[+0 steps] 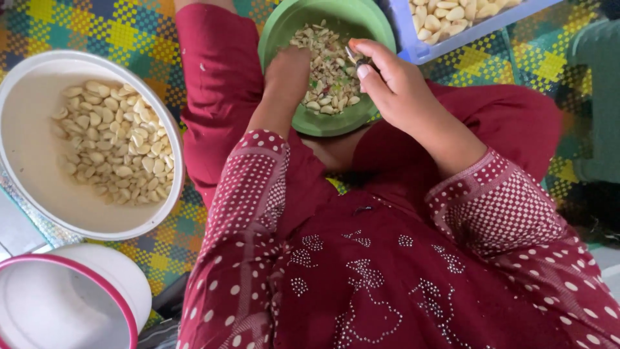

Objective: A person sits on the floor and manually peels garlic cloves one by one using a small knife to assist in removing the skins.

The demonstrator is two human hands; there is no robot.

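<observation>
— Three containers of pale peeled cloves around the lap, plus one empty: where exactly?

— Round green plastic bowl (pixel 371 26) up top, resting on the lap, holding trimmed cloves and scraps. Wide white plastic basin (pixel 32 168) at left, half covered with whole peeled garlic cloves (pixel 116 145). Pale blue rectangular plastic tray (pixel 478 29) at the upper right, more cloves inside. White bucket with a pink rim (pixel 97 284) at lower left, nothing visible inside.

— And the hands?

— Left hand (pixel 289 76) dipped into the green bowl, fingers hidden among the pieces; cannot tell if closed on anything. Right hand (pixel 397 87) over the bowl's near rim, fingers pinched around a small metal blade (pixel 356 57).

— Underneath?

— Woven floor mat of yellow, green and blue checks (pixel 129 32). Dark red dotted sleeves and lap in between. Dark green plastic edge (pixel 597 97) at far right.
</observation>
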